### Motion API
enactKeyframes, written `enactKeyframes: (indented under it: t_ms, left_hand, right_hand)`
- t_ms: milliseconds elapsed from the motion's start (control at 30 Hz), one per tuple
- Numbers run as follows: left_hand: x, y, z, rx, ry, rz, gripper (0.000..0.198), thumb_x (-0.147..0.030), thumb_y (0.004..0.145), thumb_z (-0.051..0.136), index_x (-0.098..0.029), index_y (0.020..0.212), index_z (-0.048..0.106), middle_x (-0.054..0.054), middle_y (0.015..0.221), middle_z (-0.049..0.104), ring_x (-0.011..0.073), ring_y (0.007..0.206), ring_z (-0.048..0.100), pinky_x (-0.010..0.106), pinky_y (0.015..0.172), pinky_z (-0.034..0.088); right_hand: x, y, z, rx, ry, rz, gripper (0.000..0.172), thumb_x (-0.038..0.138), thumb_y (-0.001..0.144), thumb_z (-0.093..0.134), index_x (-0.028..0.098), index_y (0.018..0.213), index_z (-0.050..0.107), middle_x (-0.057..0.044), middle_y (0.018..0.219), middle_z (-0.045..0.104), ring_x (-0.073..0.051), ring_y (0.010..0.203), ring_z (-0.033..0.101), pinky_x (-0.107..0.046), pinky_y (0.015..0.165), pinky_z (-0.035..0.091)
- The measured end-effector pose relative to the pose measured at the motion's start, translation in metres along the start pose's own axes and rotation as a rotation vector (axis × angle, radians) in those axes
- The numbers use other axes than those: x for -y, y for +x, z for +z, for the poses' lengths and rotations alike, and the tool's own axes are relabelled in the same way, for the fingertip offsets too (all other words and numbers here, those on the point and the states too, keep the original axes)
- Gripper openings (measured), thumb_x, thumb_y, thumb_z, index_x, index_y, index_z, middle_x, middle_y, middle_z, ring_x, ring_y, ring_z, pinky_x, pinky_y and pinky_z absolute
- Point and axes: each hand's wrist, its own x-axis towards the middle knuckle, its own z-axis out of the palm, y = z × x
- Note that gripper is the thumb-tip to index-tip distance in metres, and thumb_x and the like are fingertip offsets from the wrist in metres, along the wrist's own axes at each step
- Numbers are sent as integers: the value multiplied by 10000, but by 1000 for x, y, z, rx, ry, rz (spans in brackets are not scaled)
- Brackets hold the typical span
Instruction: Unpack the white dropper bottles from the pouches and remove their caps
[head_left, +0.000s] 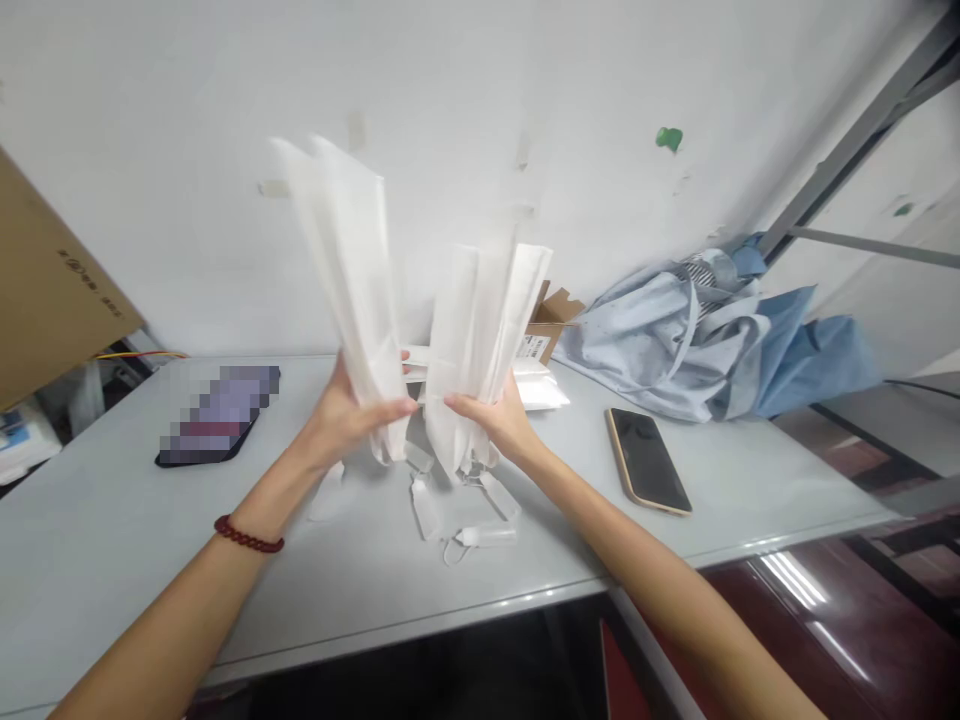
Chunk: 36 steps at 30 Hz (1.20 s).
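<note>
My left hand (349, 420) is closed around the lower end of a tall bundle of white paper bags (349, 270), held upright and slightly blurred. A second white bundle (480, 330) stands just to its right, gripped near the bottom by my right hand (499, 420). The two hands almost touch above the grey table (112, 560). A dark red bead bracelet (247, 537) circles my left wrist. Under the hands lie several small white plastic pieces (465, 505) on the table.
A smartphone (647, 460) lies face up right of my hands. A dark blurred-out item (217, 415) rests at the left. Blue cloth bags (712, 340) heap at the back right, a small open carton (547, 325) behind the bundles, a cardboard box (45, 290) far left.
</note>
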Motion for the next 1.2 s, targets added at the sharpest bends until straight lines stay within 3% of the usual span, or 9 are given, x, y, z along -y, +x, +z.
enactKeyframes:
  t_ms: [100, 167, 300, 400, 467, 667, 967, 1100, 1200]
  left_hand:
    - [-2, -3, 16, 136, 125, 70, 1018, -323, 510, 866, -249, 1393, 364, 137, 1417, 445, 368, 1282, 443, 508, 1016, 427]
    - [0, -4, 22, 164, 74, 43, 904, -317, 565, 836, -233, 1362, 418, 134, 1408, 465, 362, 1266, 463, 505, 1003, 440]
    - [7, -1, 9, -19, -121, -92, 476, -292, 628, 784, -167, 1067, 651, 107, 1092, 689, 354, 1067, 618, 480, 904, 509]
    - [8, 2, -9, -167, -209, -170, 334, -264, 592, 788, -172, 901, 699, 81, 947, 728, 351, 994, 649, 449, 856, 534]
    - [5, 2, -14, -162, -232, -173, 294, -271, 614, 775, -190, 888, 706, 69, 966, 732, 342, 1013, 646, 425, 850, 542]
    - [-3, -3, 7, 122, -169, -83, 584, -259, 589, 817, -204, 1143, 640, 81, 1139, 692, 332, 1091, 619, 434, 917, 528]
    - [-8, -2, -8, -86, -190, -81, 432, -302, 624, 808, -211, 1033, 705, 79, 1043, 728, 355, 1094, 618, 463, 911, 533]
    - [-11, -1, -11, -74, -182, 14, 425, -293, 677, 772, -224, 1086, 679, 67, 1037, 725, 335, 1197, 549, 439, 968, 501]
    - [-8, -2, -8, 36, -137, 7, 514, -283, 636, 797, -235, 1126, 650, 70, 1123, 694, 343, 1174, 563, 436, 940, 514]
  right_hand:
    - [2, 1, 7, 62, 68, -36, 910, 514, 625, 779, 279, 1357, 293, -80, 1308, 504, -263, 1206, 507, -451, 1005, 445]
    - [6, 5, 10, 115, 73, -47, 933, 520, 603, 791, 270, 1350, 292, -86, 1317, 484, -267, 1231, 484, -448, 1015, 439]
    - [17, 16, 12, 87, -57, -85, 974, 531, 544, 820, 271, 1329, 305, -91, 1351, 447, -284, 1263, 443, -465, 1029, 422]
    - [17, 22, 11, -47, -139, -117, 982, 557, 551, 806, 265, 1333, 290, -98, 1350, 443, -289, 1270, 427, -470, 1037, 406]
    - [13, 22, 12, -61, -118, -90, 969, 582, 594, 771, 253, 1347, 257, -112, 1342, 442, -284, 1254, 443, -462, 1028, 414]
    - [6, 13, 22, 202, -18, 15, 960, 552, 635, 759, 245, 1369, 221, -118, 1363, 422, -267, 1262, 442, -436, 1030, 429]
    - [12, 19, 13, -38, -17, -45, 808, 476, 687, 747, 275, 1343, 321, -80, 1300, 514, -254, 1191, 514, -436, 989, 459]
    - [15, 17, 13, 58, 75, -29, 765, 488, 703, 731, 280, 1334, 352, -74, 1298, 531, -267, 1187, 523, -451, 970, 477]
    - [18, 15, 15, 192, 43, -27, 746, 492, 660, 764, 271, 1284, 421, -63, 1295, 533, -274, 1191, 515, -448, 974, 476]
